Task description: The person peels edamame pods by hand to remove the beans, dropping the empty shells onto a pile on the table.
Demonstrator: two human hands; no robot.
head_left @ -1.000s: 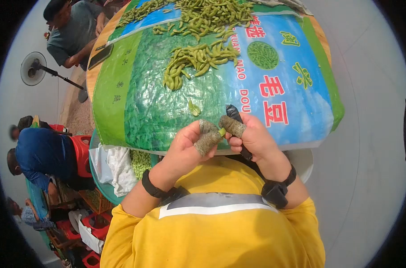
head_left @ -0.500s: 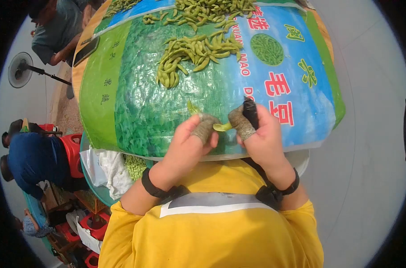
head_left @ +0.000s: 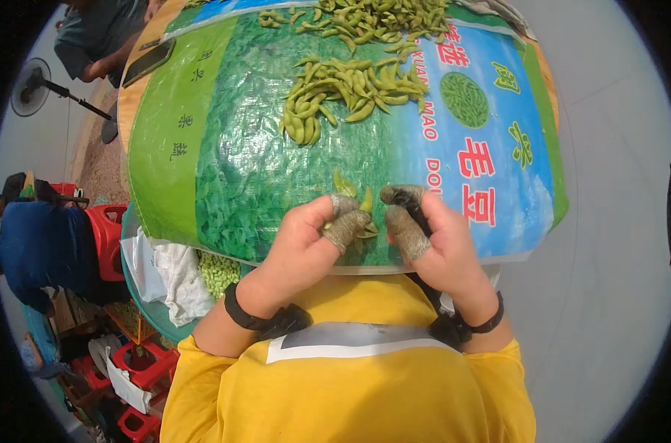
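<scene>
My left hand [head_left: 300,240] is closed at the near edge of the printed sack sheet, with grey wrapping round its thumb and a finger. Green edamame pods [head_left: 342,184] poke out from between those fingertips. Just to the right, my right hand [head_left: 450,240] is curled with thumb and forefinger close together, also wrapped in grey, with black material on a finger. Whatever may be between its fingertips is hidden. Beyond both hands lies a small heap of edamame pods [head_left: 350,88], and a larger pile of pods [head_left: 383,18] sits farther back.
The green and blue sack sheet [head_left: 254,162] covers a round wooden table. A phone [head_left: 148,62] lies at its left edge. Below left, a teal basin [head_left: 158,314] holds shelled beans [head_left: 218,275] and a white cloth [head_left: 184,284]. People and red stools [head_left: 108,240] are at left.
My hands have moved slightly apart. The pale green piece between them no longer shows at my right fingertips, and pods now stick up by my left fingers. The view has shifted a little.
</scene>
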